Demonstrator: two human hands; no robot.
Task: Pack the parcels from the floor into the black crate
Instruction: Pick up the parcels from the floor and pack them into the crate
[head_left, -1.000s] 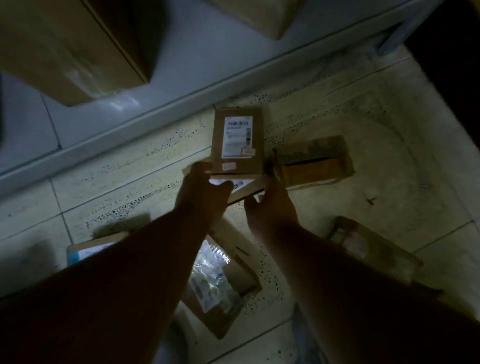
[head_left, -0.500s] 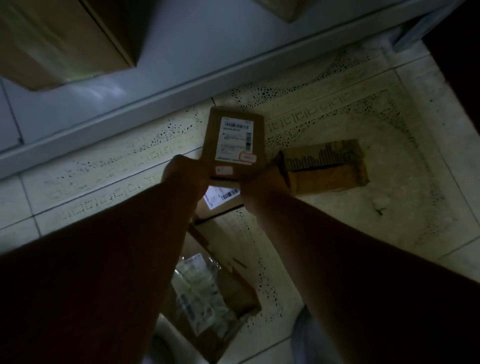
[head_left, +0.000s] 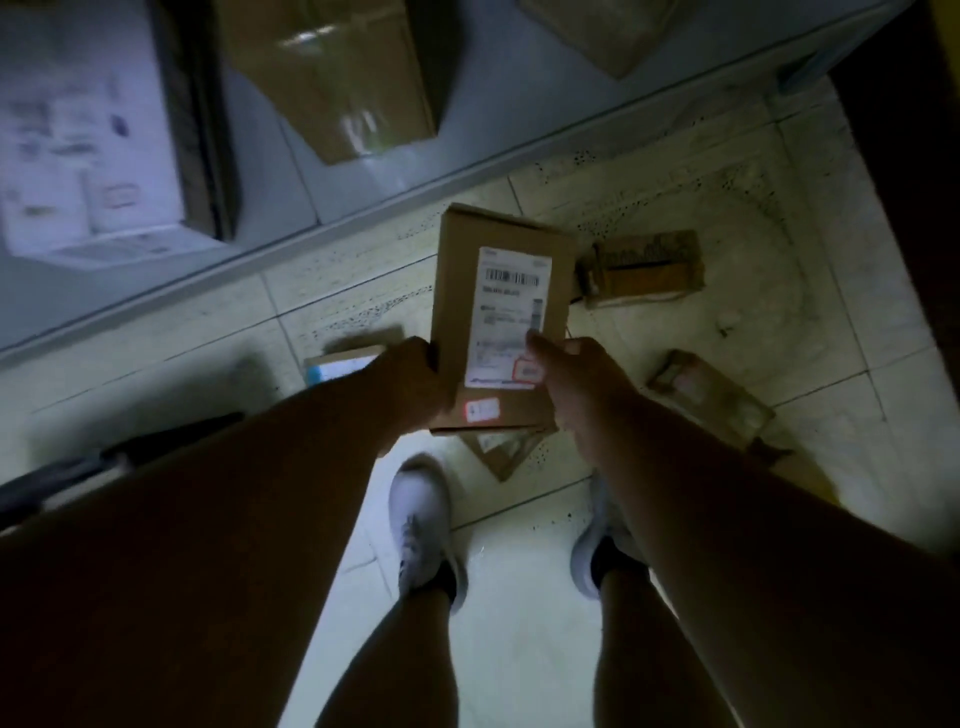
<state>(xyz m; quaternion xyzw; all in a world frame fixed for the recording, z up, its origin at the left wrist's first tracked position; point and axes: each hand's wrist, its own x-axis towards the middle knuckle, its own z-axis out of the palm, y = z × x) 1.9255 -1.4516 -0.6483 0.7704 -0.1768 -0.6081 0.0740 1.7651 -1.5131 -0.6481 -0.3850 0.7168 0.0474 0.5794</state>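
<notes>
Both hands hold a flat cardboard parcel (head_left: 498, 317) up in the air above the tiled floor (head_left: 779, 364). The left hand (head_left: 410, 384) grips the parcel's near left edge, fingers curled round under it. The right hand (head_left: 576, 384) grips the near right edge, with its thumb (head_left: 537, 345) pressed on the white shipping label (head_left: 511, 317) on the parcel's top face. A small red-edged sticker (head_left: 480, 409) sits on the cardboard between the two hands.

Beyond the right hand, on the floor, lies a crumpled brown parcel (head_left: 644, 267). To the right of the right hand lies another brown packet (head_left: 711, 400), also on the floor. Just left of the left hand a parcel with a blue and white label (head_left: 343, 366) rests on the tiles, partly hidden by the forearm. Directly below the held parcel another cardboard parcel (head_left: 501, 452) peeks out on the floor.

Under the arms the person's two white shoes (head_left: 421, 525) stand on the tiles. Beyond the held parcel a pale grey shelf (head_left: 363, 187) carries large cardboard boxes (head_left: 332, 73). The picture is dim and blurred.
</notes>
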